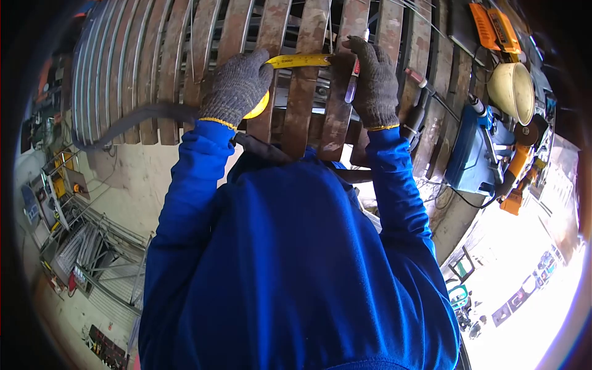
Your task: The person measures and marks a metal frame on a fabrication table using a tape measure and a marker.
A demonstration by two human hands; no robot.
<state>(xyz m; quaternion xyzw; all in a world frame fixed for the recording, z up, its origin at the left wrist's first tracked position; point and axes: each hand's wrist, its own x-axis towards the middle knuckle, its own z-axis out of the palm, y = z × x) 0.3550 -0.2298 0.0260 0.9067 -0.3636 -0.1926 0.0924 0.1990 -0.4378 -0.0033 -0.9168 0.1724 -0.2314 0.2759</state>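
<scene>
My left hand point(235, 89), in a grey knit glove, is closed around a yellow tape measure point(258, 106). Its yellow blade point(301, 60) reaches out to the right across the brown metal slats point(304, 92). My right hand point(375, 83), gloved the same way, grips a slim marker-like pen point(353, 81) with a red and white label, held nearly upright beside the blade's far end. The fingers partly cover the pen. A dark hose point(142, 116) passes across the slats behind my left wrist.
At the right are an orange tool point(495, 28), a cream bowl-shaped object point(512, 92), a blue case point(467, 148) and an orange power tool point(521, 160) with a disc. A red-tipped cable point(416, 77) lies near my right hand. Metal frames point(92, 246) stand at lower left.
</scene>
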